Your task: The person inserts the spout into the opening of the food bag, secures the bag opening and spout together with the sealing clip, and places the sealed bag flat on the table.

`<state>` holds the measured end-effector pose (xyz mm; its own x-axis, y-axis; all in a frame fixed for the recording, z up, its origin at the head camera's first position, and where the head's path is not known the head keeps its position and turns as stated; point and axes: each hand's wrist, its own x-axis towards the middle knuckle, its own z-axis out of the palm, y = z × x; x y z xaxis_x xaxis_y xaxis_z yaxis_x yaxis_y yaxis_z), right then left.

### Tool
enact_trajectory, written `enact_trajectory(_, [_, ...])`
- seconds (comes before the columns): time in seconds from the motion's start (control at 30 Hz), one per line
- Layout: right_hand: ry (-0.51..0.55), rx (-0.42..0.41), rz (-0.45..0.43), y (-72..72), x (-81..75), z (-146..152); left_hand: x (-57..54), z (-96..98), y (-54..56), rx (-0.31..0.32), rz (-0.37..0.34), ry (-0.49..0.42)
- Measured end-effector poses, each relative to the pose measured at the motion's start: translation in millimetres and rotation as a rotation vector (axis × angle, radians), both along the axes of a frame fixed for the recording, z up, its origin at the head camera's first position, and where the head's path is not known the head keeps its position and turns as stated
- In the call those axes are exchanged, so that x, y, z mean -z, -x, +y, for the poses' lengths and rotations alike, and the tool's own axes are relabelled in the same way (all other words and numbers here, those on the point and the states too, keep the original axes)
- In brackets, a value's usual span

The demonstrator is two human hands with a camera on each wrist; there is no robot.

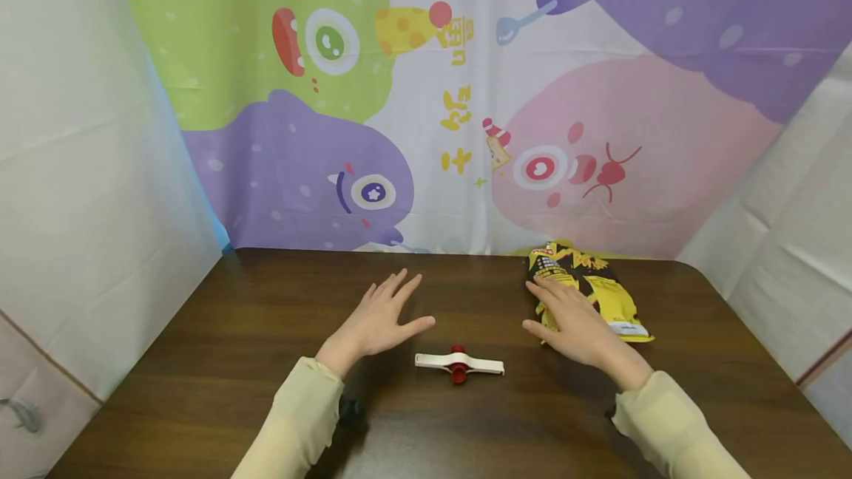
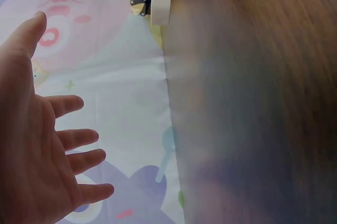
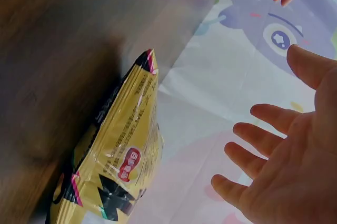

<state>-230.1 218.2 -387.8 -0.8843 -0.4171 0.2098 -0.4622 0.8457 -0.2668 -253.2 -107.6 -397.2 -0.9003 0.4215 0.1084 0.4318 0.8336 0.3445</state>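
- White and slim, a bar [image 1: 475, 364] with a red piece [image 1: 458, 375] at its middle lies crosswise on the brown, wood-grained table [image 1: 200, 361].
- The person's left hand [image 1: 378, 322] is raised to the left of the bar and a little beyond it, near but not touching; it is wide, its fingers extended, its thumb well apart and its palm bare in the left wrist view.
- The right hand [image 1: 577, 325] is raised to the right of the bar and slightly beyond it, equally wide, with thumb and fingers spread apart.
- A glossy yellow-and-black bag [image 1: 609, 298] rests beyond the bar and to its right, partly covered by the right hand in the head view; the right wrist view shows a gap between them, and a small red label [image 3: 129, 164] on the bag.
- Pale yellow sleeves [image 1: 302, 405] cover both forearms, one on each side of the bar and nearer the person.
- Well beyond the bar hangs a curtain [image 1: 439, 205] printed with green, purple and pink one-eyed creatures and yellow lettering.
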Motion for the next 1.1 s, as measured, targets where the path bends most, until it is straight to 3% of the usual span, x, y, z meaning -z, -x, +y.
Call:
enact_trajectory(0.53, [0.010,-0.028,-0.028,-9.5,3.9,-12.6,6.2,4.1,-6.3,0.020,-0.084,-0.026])
enact_trajectory(0.77, [0.002,-0.051,-0.021,-12.2,7.7,-15.7,9.2,6.5,-8.4,0.054,-0.086,-0.030])
enact_trajectory(1.1, [0.058,-0.071,-0.120,-11.6,16.7,-17.2,15.7,15.0,-13.7,0.103,-0.108,-0.011])
